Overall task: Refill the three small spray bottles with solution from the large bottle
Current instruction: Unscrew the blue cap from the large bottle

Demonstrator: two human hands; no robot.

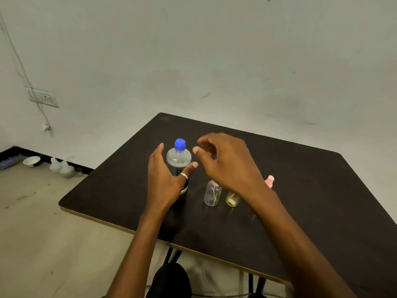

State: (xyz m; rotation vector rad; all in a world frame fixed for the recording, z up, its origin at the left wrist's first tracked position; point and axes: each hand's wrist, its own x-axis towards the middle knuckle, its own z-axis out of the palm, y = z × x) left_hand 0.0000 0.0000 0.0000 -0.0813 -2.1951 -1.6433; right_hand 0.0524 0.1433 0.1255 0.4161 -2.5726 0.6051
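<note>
We see the tall clear plastic bottle with blue cap [179, 158] upright toward the dark table's [300, 190] left edge, left hand [163, 179] open flanking it, right hand [223, 164] loosely curled, empty, over three small bottles [212, 193].

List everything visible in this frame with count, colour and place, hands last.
large bottle: one, clear with blue cap, upright on the table between the hands
clear spray bottle: one, clear, right of the large bottle
yellowish small bottle: one, beside the clear one, partly behind the right wrist
pink-topped bottle: one, mostly hidden behind the right arm
table: one, dark
wall socket: one, white, left wall, cable hanging below
bowl: one, white, floor by the wall
floor bottles: at least two, translucent, right of the bowl
ring: one, silver, left thumb
left hand: open, beside the large bottle, contact unclear
right hand: loosely curled, empty, above the small bottles
</note>
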